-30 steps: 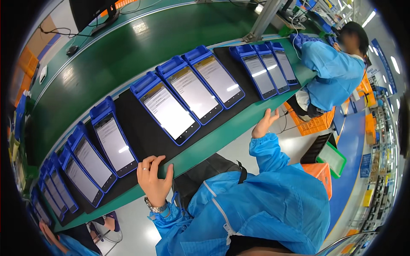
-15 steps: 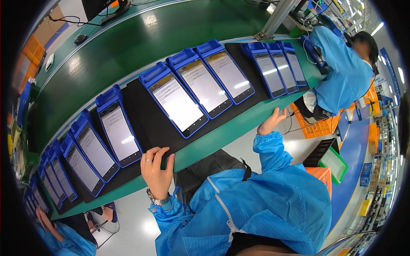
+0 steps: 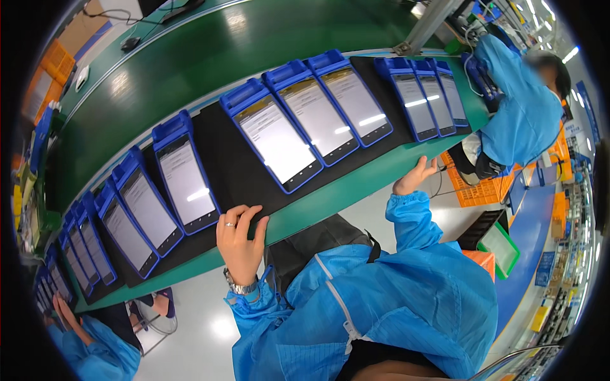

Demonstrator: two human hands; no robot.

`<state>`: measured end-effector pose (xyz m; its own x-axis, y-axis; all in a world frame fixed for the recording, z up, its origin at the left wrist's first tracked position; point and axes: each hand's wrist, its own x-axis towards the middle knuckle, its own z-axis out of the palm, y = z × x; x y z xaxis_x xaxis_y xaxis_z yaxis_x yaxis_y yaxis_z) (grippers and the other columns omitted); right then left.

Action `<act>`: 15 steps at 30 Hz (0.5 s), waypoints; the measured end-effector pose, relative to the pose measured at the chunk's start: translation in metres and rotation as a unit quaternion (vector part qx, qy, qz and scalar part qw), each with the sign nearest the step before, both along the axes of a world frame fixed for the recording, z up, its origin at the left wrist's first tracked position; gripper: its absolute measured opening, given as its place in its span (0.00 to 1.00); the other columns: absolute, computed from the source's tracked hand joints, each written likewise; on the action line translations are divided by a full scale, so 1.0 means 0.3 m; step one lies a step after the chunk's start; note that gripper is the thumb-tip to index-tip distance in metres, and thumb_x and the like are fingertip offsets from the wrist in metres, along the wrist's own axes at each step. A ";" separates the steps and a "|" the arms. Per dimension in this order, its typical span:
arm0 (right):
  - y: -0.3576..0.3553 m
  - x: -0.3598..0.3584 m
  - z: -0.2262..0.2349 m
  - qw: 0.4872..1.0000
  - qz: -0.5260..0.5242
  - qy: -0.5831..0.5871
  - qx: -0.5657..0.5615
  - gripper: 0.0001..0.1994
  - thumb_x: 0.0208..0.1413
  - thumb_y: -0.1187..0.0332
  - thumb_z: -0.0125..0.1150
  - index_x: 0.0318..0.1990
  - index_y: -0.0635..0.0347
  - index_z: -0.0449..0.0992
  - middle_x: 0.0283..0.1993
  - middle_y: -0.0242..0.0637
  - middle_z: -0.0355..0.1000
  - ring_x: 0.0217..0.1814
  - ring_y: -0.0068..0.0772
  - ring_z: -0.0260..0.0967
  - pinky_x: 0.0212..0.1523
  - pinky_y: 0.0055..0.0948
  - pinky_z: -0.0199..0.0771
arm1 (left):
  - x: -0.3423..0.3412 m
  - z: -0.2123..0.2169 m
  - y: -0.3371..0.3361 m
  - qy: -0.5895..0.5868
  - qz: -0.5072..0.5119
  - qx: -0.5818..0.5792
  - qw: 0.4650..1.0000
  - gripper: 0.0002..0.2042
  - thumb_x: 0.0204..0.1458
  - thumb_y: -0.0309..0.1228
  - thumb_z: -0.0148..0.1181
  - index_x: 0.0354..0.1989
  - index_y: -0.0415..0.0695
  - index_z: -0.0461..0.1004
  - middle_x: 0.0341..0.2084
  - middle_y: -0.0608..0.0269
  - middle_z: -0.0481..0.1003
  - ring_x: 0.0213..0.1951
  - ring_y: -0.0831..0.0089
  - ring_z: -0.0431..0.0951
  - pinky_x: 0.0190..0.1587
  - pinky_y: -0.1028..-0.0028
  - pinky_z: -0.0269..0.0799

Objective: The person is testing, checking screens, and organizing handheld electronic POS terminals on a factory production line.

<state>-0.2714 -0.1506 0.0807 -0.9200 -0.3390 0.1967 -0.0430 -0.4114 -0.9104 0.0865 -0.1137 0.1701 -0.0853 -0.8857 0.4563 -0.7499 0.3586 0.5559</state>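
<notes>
My left hand, with a ring and a metal watch, rests at the front edge of the black mat. Its fingers are apart and nothing is in it. Just past the bench's front edge hangs my right hand, palm turned up, loosely open and holding nothing. Blue handheld terminals with lit screens lie in a row along the mat. Closest to my left hand is one terminal; right of a gap lie three more, the nearest being this terminal. Another three, including a terminal, lie beyond my right hand.
Behind the mat runs a wide green surface, with a metal post at its far right. A co-worker in blue sits to the right, near an orange crate. Another person's hands are at the bench's left end.
The view has shifted slightly, so the bench and terminals sit a little higher and further right. Both hands keep nearly the same pose, and no terminal has been moved.
</notes>
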 end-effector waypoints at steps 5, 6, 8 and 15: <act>0.002 0.004 0.020 1.000 -0.004 0.004 0.013 0.21 0.57 0.67 0.41 0.57 0.57 0.46 0.53 0.45 0.56 0.48 0.36 0.61 0.47 0.30 0.66 | 0.003 -0.005 -0.001 0.010 -0.008 -0.005 1.000 0.11 0.36 0.27 0.64 0.31 0.45 0.74 0.28 0.64 0.69 0.29 0.67 0.67 0.31 0.71 0.63; 0.003 0.009 0.028 1.000 -0.005 0.001 0.019 0.21 0.57 0.66 0.41 0.57 0.57 0.46 0.53 0.45 0.56 0.49 0.36 0.61 0.47 0.30 0.66 | 0.004 -0.008 0.000 0.009 -0.006 -0.002 1.000 0.11 0.36 0.27 0.64 0.31 0.45 0.74 0.28 0.64 0.69 0.30 0.67 0.67 0.31 0.71 0.63; 0.004 0.003 0.018 1.000 -0.002 0.001 0.022 0.21 0.58 0.66 0.41 0.58 0.54 0.46 0.54 0.45 0.54 0.49 0.37 0.60 0.47 0.31 0.66 | 0.007 -0.008 0.001 0.010 0.000 -0.006 1.000 0.11 0.36 0.27 0.64 0.31 0.45 0.74 0.28 0.64 0.69 0.30 0.67 0.68 0.31 0.71 0.63; 0.005 -0.003 0.023 1.000 0.004 -0.004 0.017 0.21 0.57 0.65 0.43 0.56 0.56 0.46 0.51 0.44 0.57 0.47 0.37 0.63 0.45 0.32 0.71 | 0.015 -0.005 0.001 0.012 -0.005 -0.017 1.000 0.11 0.36 0.27 0.63 0.31 0.44 0.73 0.29 0.64 0.68 0.30 0.66 0.68 0.31 0.71 0.64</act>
